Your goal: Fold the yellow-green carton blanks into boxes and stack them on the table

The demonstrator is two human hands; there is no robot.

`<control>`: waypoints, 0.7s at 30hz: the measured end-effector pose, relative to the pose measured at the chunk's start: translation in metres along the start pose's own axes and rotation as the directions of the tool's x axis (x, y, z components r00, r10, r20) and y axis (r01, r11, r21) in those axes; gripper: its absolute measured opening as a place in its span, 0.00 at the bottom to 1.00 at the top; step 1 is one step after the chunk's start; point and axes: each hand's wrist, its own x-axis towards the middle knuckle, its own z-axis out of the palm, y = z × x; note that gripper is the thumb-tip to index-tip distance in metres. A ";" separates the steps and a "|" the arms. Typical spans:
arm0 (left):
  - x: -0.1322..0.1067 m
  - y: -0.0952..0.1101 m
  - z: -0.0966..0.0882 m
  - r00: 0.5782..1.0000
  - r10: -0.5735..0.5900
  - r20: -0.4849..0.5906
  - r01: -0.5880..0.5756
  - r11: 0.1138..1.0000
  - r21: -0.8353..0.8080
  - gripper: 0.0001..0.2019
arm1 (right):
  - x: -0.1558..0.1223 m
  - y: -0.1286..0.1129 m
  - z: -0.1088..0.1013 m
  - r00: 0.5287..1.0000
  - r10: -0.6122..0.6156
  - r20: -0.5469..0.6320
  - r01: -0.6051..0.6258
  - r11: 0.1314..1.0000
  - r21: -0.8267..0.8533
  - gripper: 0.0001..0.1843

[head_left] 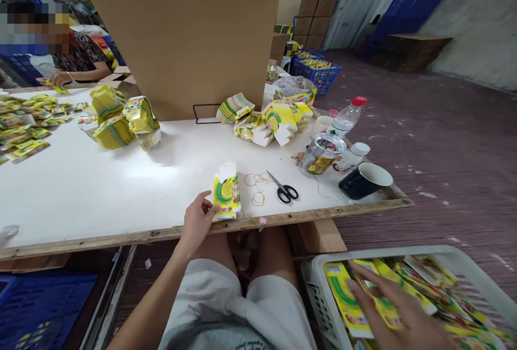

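Note:
My left hand (199,215) is at the table's front edge, fingers apart, its thumb touching the lower left corner of a small stack of flat yellow-green cartons (226,191). My right hand (399,312), slightly blurred, reaches over a white plastic basket (448,253) at the lower right. Its fingers are spread above the yellow cartons (343,291) inside and seem to hold nothing. Several rubber bands (258,198) lie to the right of the stack, beside scissors (286,193) with black handles.
More folded cartons (278,118) are heaped behind, with other bundles (113,124) at the left. A dark mug (361,183), a clear jar (323,153) and bottles (345,118) crowd the right end. A large cardboard sheet (181,32) stands behind. Another person (86,51) sits far left.

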 end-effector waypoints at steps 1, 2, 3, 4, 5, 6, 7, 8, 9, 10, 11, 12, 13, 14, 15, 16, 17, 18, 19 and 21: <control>-0.001 0.000 -0.003 1.000 -0.002 0.010 0.002 1.000 -0.021 0.17 | -0.002 -0.013 0.014 0.999 -0.035 0.025 0.035 0.999 0.012 0.19; -0.005 0.001 -0.005 1.000 -0.001 0.018 0.002 0.999 -0.043 0.14 | -0.003 -0.028 0.027 0.996 -0.075 0.048 0.073 0.996 0.045 0.18; -0.011 0.005 -0.007 1.000 0.002 0.029 0.000 0.998 -0.065 0.13 | -0.004 -0.043 0.040 0.992 -0.115 0.054 0.110 0.990 0.090 0.15; -0.020 0.010 -0.009 0.999 0.006 0.044 -0.002 0.996 -0.084 0.13 | -0.005 -0.059 0.050 0.987 -0.151 0.052 0.142 0.980 0.141 0.13; -0.030 0.017 -0.009 0.998 0.011 0.063 -0.005 0.995 -0.103 0.13 | -0.004 -0.074 0.058 0.982 -0.185 0.044 0.174 0.967 0.189 0.12; -0.042 0.024 -0.009 0.996 0.022 0.089 -0.011 0.992 -0.123 0.12 | -0.004 -0.087 0.064 0.974 -0.223 0.038 0.210 0.952 0.225 0.13; -0.054 0.031 -0.008 0.992 0.037 0.117 -0.020 0.990 -0.142 0.12 | -0.002 -0.098 0.069 0.964 -0.263 0.037 0.245 0.936 0.253 0.16; -0.066 0.039 -0.007 0.985 0.065 0.158 -0.038 0.985 -0.167 0.11 | -0.001 -0.107 0.073 0.953 -0.301 0.045 0.278 0.920 0.275 0.19; -0.077 0.045 -0.005 0.966 0.127 0.224 -0.082 0.976 -0.201 0.09 | -0.001 -0.114 0.076 0.940 -0.336 0.066 0.303 0.906 0.296 0.23; -0.087 0.050 -0.002 0.937 0.194 0.291 -0.136 0.969 -0.207 0.07 | 0.000 -0.118 0.078 0.930 -0.358 0.088 0.314 0.894 0.319 0.26; -0.096 0.054 0.000 0.904 0.246 0.349 -0.181 0.961 -0.210 0.06 | 0.000 -0.119 0.080 0.926 -0.360 0.110 0.303 0.887 0.349 0.27; -0.102 0.057 0.003 0.874 0.284 0.394 -0.215 0.954 -0.210 0.06 | -0.001 -0.119 0.082 0.928 -0.345 0.143 0.269 0.882 0.386 0.26; -0.106 0.058 0.005 0.856 0.300 0.421 -0.233 0.951 -0.205 0.05 | -0.003 -0.118 0.082 0.931 -0.320 0.174 0.222 0.878 0.425 0.24; -0.109 0.059 0.006 0.848 0.302 0.435 -0.234 0.951 -0.202 0.05 | -0.005 -0.117 0.083 0.938 -0.285 0.196 0.170 0.873 0.457 0.23; -0.111 0.059 0.007 0.849 0.292 0.441 -0.223 0.953 -0.203 0.06 | -0.008 -0.115 0.083 0.948 -0.246 0.203 0.124 0.870 0.477 0.21; -0.111 0.059 0.008 0.849 0.279 0.448 -0.206 0.957 -0.205 0.06 | -0.010 -0.113 0.083 0.959 -0.206 0.194 0.090 0.872 0.481 0.21; -0.112 0.058 0.008 0.849 0.267 0.456 -0.190 0.959 -0.209 0.07 | -0.012 -0.113 0.082 0.969 -0.173 0.174 0.073 0.879 0.471 0.21; -0.112 0.058 0.008 0.847 0.259 0.465 -0.176 0.961 -0.214 0.07 | -0.014 -0.112 0.082 0.978 -0.147 0.151 0.064 0.890 0.452 0.22; -0.112 0.058 0.009 0.845 0.253 0.472 -0.165 0.962 -0.220 0.07 | -0.015 -0.112 0.081 0.983 -0.121 0.134 0.052 0.900 0.433 0.23; -0.115 0.057 0.009 0.840 0.245 0.484 -0.148 0.962 -0.230 0.07 | -0.015 -0.112 0.080 0.986 -0.081 0.145 0.010 0.902 0.431 0.23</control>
